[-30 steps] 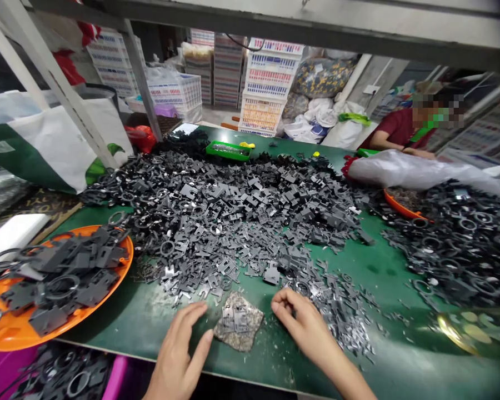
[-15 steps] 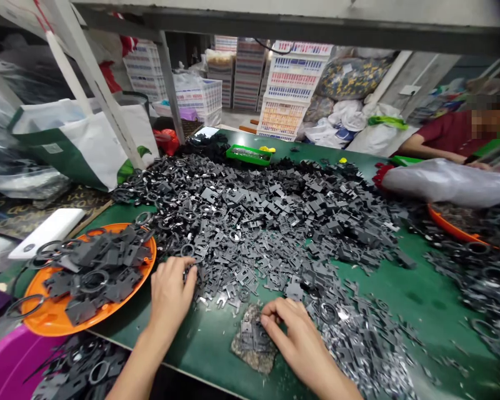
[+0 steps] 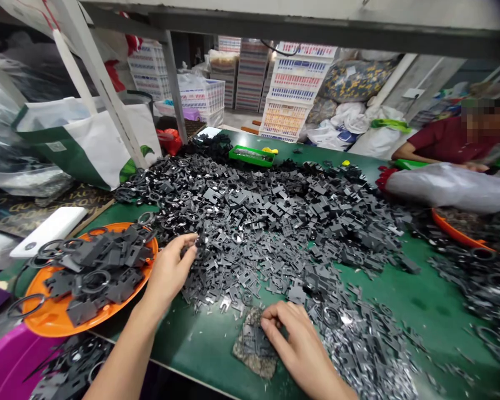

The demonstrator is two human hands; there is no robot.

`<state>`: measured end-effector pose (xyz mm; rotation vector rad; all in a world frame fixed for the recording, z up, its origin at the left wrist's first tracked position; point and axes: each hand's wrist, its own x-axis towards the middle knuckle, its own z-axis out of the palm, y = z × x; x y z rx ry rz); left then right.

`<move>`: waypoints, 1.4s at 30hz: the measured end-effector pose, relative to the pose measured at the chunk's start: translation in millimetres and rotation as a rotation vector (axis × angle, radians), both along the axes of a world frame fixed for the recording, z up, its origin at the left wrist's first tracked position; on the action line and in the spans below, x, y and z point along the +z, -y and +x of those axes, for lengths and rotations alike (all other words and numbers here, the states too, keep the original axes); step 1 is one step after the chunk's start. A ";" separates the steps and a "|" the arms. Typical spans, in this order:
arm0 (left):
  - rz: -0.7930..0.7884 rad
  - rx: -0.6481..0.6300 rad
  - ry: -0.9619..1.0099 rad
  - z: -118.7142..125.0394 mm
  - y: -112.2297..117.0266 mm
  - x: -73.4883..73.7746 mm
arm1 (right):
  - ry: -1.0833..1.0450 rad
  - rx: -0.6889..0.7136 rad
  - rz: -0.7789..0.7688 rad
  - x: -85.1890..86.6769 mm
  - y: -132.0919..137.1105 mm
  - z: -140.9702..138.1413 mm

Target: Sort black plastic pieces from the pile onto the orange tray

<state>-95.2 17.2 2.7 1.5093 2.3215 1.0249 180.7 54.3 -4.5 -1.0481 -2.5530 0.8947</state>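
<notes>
My left hand reaches over the left side of a large pile of dark grey plastic parts. Its thumb and index finger curl toward each other around something dark that I cannot tell from the pile behind. In front of me, on the green table, lies a rough speckled stone block with a flat dark grey plastic part on top. My right hand rests at the block's right side, its bent fingertips pinching that part's right edge.
At left an orange tray holds larger dark pieces and rings, beside a white device. A green tray stands behind the pile. Another person sits at right, near a plastic-wrapped bundle. A metal shelf frame spans overhead.
My left hand has moved up and slightly forward, deeper over the pile's left side. The right hand stays at the stone block with its fingers on the part.
</notes>
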 end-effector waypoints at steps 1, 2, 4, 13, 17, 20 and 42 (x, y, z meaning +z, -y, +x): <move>0.013 -0.034 0.019 8.2 4.6 2.7 | -0.031 0.006 0.041 3.5 -0.6 -3.1; 0.025 -0.076 0.026 17.4 8.5 4.5 | -0.072 0.015 0.091 7.2 -1.6 -7.7; 0.045 -0.182 0.007 36.1 13.5 5.8 | -0.149 0.033 0.198 14.1 -5.3 -20.1; 0.084 -0.357 0.095 77.6 25.5 -1.7 | -0.049 0.126 0.147 25.4 -26.5 -35.5; 0.039 -0.184 0.218 102.8 53.7 -30.0 | -0.040 -0.014 -0.059 21.3 -26.8 -5.4; -0.027 -0.261 0.172 118.5 71.1 -51.8 | -0.023 0.013 -0.164 13.3 -17.6 9.4; -0.171 -0.346 0.182 125.6 54.0 -42.2 | 0.178 0.285 0.002 25.1 -9.2 -4.0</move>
